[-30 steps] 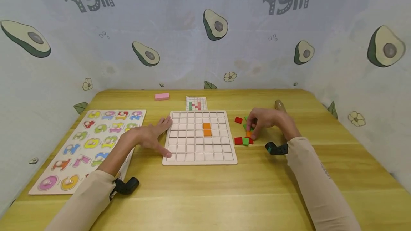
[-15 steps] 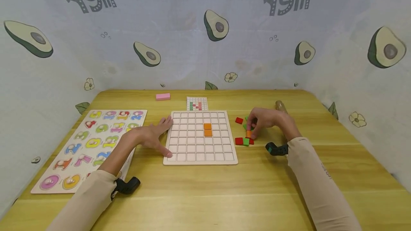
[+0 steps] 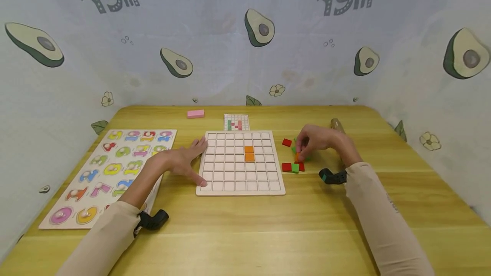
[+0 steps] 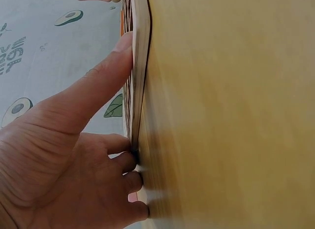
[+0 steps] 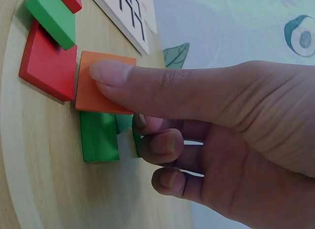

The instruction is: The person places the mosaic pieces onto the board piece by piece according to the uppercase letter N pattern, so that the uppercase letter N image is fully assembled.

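Note:
My left hand [image 3: 179, 163] rests spread at the left edge of a pale square grid board [image 3: 229, 176]. Its thumb lies on the near left corner, and in the left wrist view the other fingers touch the board's side. Two orange tiles [image 3: 249, 156] sit in adjoining cells of the board. Right of the board, my right hand [image 3: 317, 138] pinches another orange tile [image 5: 87, 98], thumb flat on its face and fingertips partly hidden behind. Around it lie a green tile [image 5: 100, 143], a red tile [image 5: 48, 66] and several more red and green ones.
A number puzzle board [image 3: 96, 188] lies at the left. Behind the grid board is a small pattern card [image 3: 236, 122], with a pink block [image 3: 195, 114] to its left. A brown cylindrical object [image 3: 336, 124] lies behind the right hand. A printed cloth wall [image 3: 215, 24] surrounds the table.
My right thumb has shifted on the orange tile, which now shows less and looks tilted between the fingers. The left hand stays on the board. The head view has shifted slightly.

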Motion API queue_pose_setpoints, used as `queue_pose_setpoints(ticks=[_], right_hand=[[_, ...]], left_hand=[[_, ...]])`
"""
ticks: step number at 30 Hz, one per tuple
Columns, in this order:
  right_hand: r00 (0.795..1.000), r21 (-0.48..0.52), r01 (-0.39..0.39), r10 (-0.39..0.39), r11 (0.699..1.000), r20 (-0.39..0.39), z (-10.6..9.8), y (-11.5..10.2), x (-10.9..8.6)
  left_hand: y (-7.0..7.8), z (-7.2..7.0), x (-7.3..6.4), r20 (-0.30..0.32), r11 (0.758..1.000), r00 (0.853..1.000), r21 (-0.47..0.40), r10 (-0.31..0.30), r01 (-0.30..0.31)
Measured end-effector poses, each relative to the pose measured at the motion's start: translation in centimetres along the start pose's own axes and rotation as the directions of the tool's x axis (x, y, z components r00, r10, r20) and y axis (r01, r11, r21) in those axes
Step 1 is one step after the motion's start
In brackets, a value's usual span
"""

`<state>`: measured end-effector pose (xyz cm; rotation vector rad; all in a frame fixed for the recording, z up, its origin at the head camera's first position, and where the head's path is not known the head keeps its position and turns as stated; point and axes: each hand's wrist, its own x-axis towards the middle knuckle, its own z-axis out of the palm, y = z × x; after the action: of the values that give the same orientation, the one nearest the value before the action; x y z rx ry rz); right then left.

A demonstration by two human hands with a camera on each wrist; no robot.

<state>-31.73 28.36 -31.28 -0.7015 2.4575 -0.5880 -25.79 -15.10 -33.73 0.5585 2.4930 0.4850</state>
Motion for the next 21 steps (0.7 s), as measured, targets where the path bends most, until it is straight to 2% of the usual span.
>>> queue_pose_setpoints(ticks=[6, 15, 21], right_hand=[[0.999, 0.010, 0.035, -0.035, 0.999, -0.029, -0.03, -0.15, -0.15], [0.994, 0.035, 0.074, -0.071, 0.997, -0.082, 0.12, -0.82, -0.22], [0.992, 0.060, 0.089, -0.083, 0.994, -0.097, 0.18, -0.89, -0.08]], left_hand=[[0.11, -0.07, -0.05, 0.002, 1.000, 1.000, -0.001, -0.013, 0.013], [-0.18, -0.02, -0.23, 0.003, 1.000, 1.000, -0.015, 0.025, -0.025], [-0.17, -0.07, -0.03, 0.007, 0.999, 1.000, -0.015, 0.029, -0.029]])
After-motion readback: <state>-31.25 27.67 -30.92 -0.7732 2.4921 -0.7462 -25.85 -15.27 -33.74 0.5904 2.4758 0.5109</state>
